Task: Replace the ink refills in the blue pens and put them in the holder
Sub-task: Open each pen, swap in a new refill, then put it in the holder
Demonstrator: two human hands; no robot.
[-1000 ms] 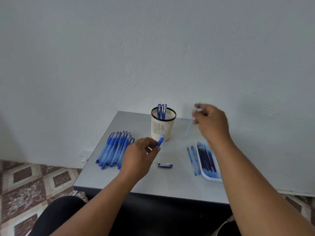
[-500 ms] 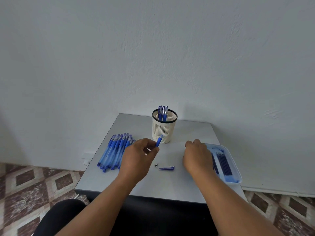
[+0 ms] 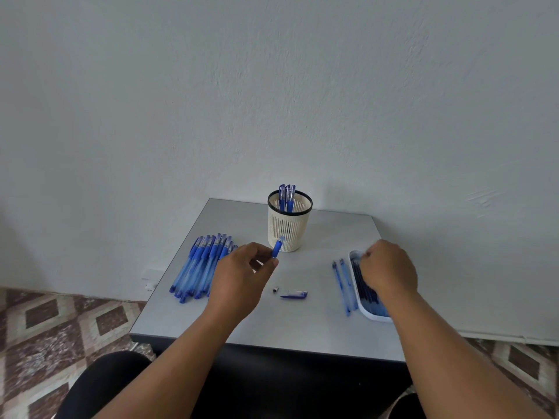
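Pinching a blue pen barrel [image 3: 277, 248] in my left hand [image 3: 242, 275], I reach my right hand [image 3: 388, 266] into the refill tray [image 3: 367, 313]; whether its fingers grip anything I cannot tell.

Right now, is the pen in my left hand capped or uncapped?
Uncapped: the left hand holds the blue pen barrel, while the blue cap lies separately on the grey table.

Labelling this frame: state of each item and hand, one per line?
left hand: holds pen barrel, uncapped, tilted up
right hand: over the tray, fingers in the refills; grip hidden
holder: upright, a few capped pens inside
pen row: capped, lying side by side
cap: off, lying on table
tip piece: loose beside cap
two refills: on table, left of tray
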